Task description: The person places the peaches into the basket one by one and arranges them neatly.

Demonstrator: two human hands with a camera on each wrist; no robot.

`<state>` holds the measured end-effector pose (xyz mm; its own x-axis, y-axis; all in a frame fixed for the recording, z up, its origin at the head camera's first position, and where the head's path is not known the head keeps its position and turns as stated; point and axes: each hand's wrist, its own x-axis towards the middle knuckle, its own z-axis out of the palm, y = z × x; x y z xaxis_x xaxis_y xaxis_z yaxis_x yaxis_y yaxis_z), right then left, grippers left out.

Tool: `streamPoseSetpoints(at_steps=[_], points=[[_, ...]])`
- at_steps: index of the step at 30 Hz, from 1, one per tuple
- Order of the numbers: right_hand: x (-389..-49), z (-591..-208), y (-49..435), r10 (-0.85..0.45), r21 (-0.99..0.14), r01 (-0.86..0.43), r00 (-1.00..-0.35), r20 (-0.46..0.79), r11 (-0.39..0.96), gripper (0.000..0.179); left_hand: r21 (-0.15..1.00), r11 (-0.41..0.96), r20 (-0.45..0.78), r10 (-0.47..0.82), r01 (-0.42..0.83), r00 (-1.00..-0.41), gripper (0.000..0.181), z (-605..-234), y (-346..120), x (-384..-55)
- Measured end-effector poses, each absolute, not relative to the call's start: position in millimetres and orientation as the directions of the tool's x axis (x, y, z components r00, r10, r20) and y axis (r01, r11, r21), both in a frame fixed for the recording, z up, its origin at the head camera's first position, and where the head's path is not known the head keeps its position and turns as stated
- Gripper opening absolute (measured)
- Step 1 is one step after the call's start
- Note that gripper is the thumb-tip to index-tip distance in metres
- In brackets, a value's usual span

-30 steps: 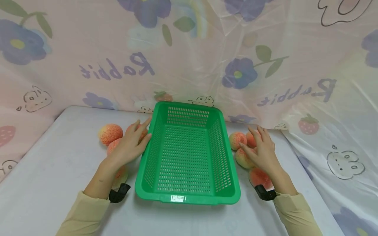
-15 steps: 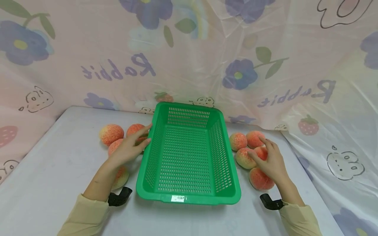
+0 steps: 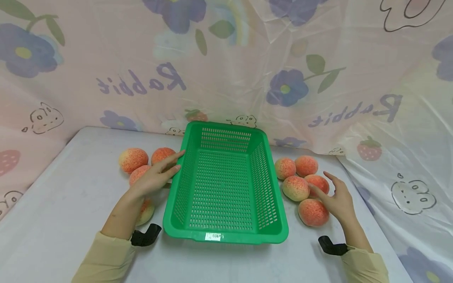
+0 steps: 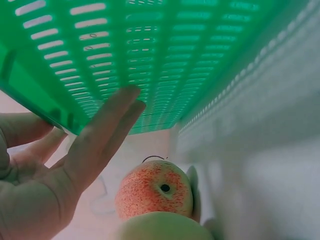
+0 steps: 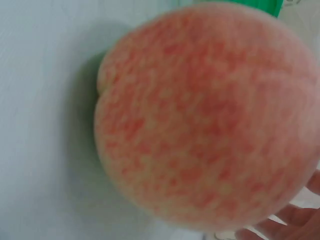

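A person's right hand (image 3: 340, 199), thumb and fingers spread apart and holding nothing, hangs at the outer edge of five round, matte, red-and-yellow speckled peaches (image 3: 296, 188); whether the thumb touches the nearest fruit cannot be told. Over the past second that hand has drawn outward and back toward the person from above the cluster, exposing fruit it had partly covered, while the peaches there lie where they lay. The left hand (image 3: 155, 177), its fingers extended rather than clamped, rests at the left rim of a rectangular green plastic basket (image 3: 247, 239) with slotted walls and floor; the left wrist view shows two fingers lying along the outer wall, just under the rim. The shift suggests that the fruit on the right is, for the moment, out of the hand's hold, with the basket steadied, if at all, only lightly. Beyond the left hand and its forearm lie at least four more speckled peaches (image 3: 133, 160), some partly hidden, in a looser group beside the basket. Both groups and the basket between them sit on a pale, smooth surface (image 3: 226, 265). Cream sleeves (image 3: 104, 257) and small black wrist devices (image 3: 332, 247) frame the near side, and a pink sheet (image 3: 226, 74) printed with purple flowers, rabbits and mirrored lettering hangs behind.
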<state>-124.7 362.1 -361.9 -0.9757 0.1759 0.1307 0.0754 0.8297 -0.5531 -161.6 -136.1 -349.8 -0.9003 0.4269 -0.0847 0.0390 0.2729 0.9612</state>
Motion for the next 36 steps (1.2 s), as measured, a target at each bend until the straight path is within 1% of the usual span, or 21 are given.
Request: streamPoseSetpoints(at_steps=[5,11,17,21,27,36], points=[[-125,-367,372,0.213,-0.599,0.156,-0.977,0.025,0.785,0.08,0.97,0.243,-0.124,0.418,-0.021,-0.9,0.056,-351,-136,-161],[-125,-374,380,0.263,-0.676,0.289,-0.954,-0.144,0.677,0.084,0.973,0.217,-0.16,0.406,-0.075,-0.9,0.055,-352,-135,-162],[-127,-378,386,0.242,-0.715,0.323,-0.946,-0.217,0.621,0.087,0.975,0.197,-0.174,0.401,-0.101,-0.899,0.054,-353,-134,-163],[-130,-378,388,0.246,-0.721,0.369,-0.929,-0.275,0.586,0.09,0.974,0.201,-0.175,0.396,-0.101,-0.901,0.054,-352,-134,-162],[-133,-379,387,0.267,-0.738,0.422,-0.906,-0.327,0.527,0.093,0.975,0.192,-0.179,0.388,-0.111,-0.904,0.053,-350,-133,-161],[-136,-384,387,0.308,-0.79,0.422,-0.9,-0.308,0.445,0.092,0.976,0.168,-0.195,0.369,-0.141,-0.909,0.053,-352,-133,-160]])
